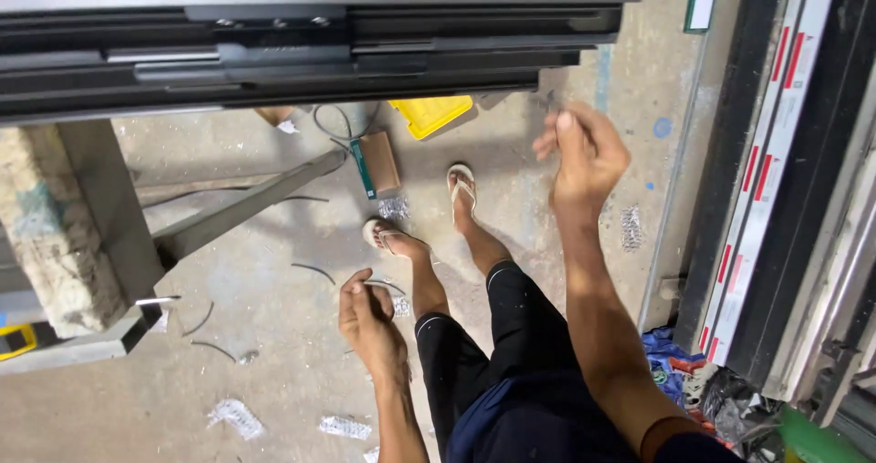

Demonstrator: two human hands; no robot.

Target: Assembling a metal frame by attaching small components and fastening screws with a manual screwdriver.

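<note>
Dark aluminium profiles (310,43) overhead; right hand (584,153) pinching a small screw (550,101) beside them, left hand (370,322) loosely curled, nothing visibly held.

Above the yellow tray (431,114), stacked dark metal profiles (310,39) blocked your reach. Right of it, framed panels (776,180) walled the side. Below it, open concrete floor (274,335) lay passable, strewn with small packets (235,416).

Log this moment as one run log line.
left hand: pinching thin wire | right hand: raised, fingers pinched near dark metal frame | standing on concrete floor
</note>
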